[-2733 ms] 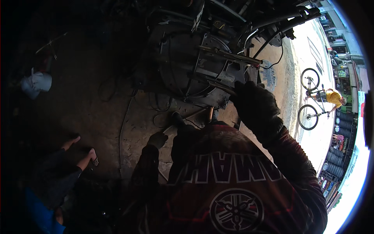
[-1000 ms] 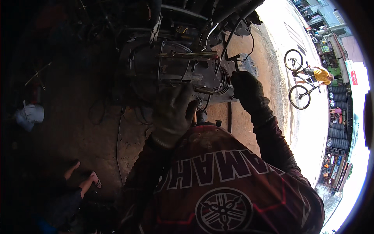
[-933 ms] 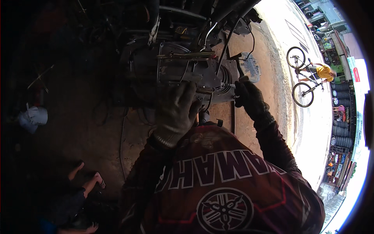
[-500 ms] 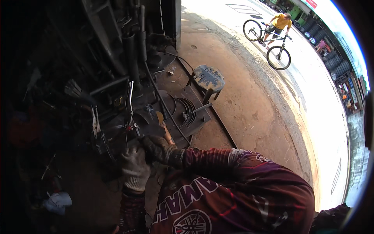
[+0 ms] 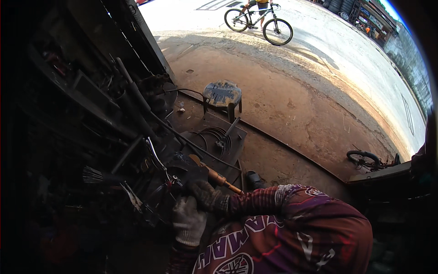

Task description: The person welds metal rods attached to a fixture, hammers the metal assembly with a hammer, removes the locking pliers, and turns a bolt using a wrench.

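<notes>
My left hand (image 5: 188,221), in a light work glove, presses with curled fingers against the dark machine (image 5: 157,182) low in the head view. Just above it my right hand (image 5: 205,195), in a dark glove, rests on the same machine. A wooden-handled tool (image 5: 218,177) lies slanted right beside the right hand, touching or nearly touching it. The shade hides whether either hand grips anything. My patterned maroon sleeves fill the lower middle.
Dark racks with pipes and rods (image 5: 132,105) fill the left. A small stool (image 5: 222,93) stands on a metal plate with coiled cable (image 5: 212,137). A sandal (image 5: 253,179) lies nearby, a tyre (image 5: 362,159) at right. A person with a bicycle (image 5: 258,23) is on the sunlit road.
My view has swung away from the machine's frame toward the road. Both hands have dropped lower and closer together; the stool and metal plate have come into sight.
</notes>
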Demonstrator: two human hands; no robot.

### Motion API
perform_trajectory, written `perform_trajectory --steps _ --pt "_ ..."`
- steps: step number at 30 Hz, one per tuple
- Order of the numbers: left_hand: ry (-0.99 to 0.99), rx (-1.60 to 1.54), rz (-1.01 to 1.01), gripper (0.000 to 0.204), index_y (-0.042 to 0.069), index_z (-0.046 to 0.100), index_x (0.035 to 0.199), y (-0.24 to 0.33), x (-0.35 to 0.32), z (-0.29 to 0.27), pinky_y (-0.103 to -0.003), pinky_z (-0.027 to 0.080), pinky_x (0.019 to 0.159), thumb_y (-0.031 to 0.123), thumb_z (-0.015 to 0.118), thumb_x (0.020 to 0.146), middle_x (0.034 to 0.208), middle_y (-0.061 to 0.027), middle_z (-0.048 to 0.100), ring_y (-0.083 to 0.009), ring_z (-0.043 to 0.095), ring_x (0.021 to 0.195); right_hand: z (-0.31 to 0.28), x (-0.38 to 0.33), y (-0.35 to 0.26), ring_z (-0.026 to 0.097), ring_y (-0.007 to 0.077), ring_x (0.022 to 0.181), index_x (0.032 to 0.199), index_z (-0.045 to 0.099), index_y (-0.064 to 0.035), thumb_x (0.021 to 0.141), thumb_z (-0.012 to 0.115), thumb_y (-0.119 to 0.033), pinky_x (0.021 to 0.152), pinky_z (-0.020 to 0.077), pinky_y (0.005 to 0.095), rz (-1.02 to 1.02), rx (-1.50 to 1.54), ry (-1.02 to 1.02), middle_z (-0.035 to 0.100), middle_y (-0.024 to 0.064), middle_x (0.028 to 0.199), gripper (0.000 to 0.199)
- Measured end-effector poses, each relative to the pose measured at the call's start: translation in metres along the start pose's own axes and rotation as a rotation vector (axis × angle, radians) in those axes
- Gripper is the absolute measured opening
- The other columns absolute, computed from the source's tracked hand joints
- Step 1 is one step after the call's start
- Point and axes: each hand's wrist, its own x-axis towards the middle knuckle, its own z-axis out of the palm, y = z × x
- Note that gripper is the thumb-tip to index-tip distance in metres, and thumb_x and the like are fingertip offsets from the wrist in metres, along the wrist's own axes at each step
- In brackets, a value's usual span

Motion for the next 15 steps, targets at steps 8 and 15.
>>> perform_trajectory --steps 8,15 --pt "-0.137 -0.026 0.07 0.01 0.004 0.056 0.085 -0.036 0.014 0.02 -0.053 0.055 0.073 0.001 0.061 0.077 0.085 -0.0205 0.064 -0.0444 0.065 0.081 -0.019 0.007 0.0 0.053 0.0385 0.133 0.143 0.052 -0.0042 0.096 0.054 -0.012 0.112 0.0423 0.0443 -0.145 -0.555 0.218 0.056 0.0242 0.139 0.048" --pt "-0.149 -0.171 0.1 0.009 0.004 0.061 0.092 -0.045 0.01 0.018 -0.051 0.055 0.076 0.003 0.059 0.083 0.092 -0.0217 0.066 -0.0444 0.066 0.09 0.003 0.001 0.036 0.065 0.019 0.099 0.12 0.067 -0.0032 0.109 0.049 -0.045 0.089 0.052 0.0367 -0.237 -0.365 0.491 0.07 0.0072 0.111 0.047"
